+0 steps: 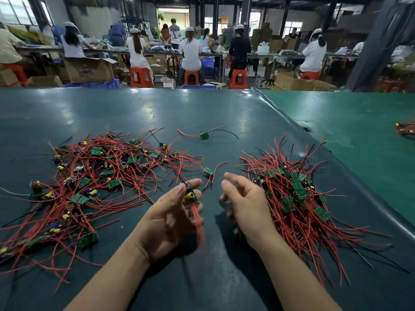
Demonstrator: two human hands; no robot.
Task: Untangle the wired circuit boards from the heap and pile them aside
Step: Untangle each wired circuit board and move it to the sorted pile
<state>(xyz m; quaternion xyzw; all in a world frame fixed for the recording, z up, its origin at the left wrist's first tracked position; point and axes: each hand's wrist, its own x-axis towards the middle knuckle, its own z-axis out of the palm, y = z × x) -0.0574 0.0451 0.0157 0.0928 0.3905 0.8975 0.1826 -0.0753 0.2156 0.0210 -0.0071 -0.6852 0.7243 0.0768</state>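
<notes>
Head view: left hand (170, 212) palm up near front edge of bench (202, 113), thumb and fingers pinching one wired board (190, 195), red wire blurred, trailing down across palm. Right hand (242, 203) just beside it, fingers loosely curled, holding nothing. Tangled heap (94, 176) spread over left part of bench. Sorted pile (296, 198) toward right edge, touching right hand's back. Single board (204, 136) lies apart, farther back.

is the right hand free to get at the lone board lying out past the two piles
Probably yes: the right hand is empty and open, and only bare mat lies between it and the lone board, though it is a forward stretch.
</notes>
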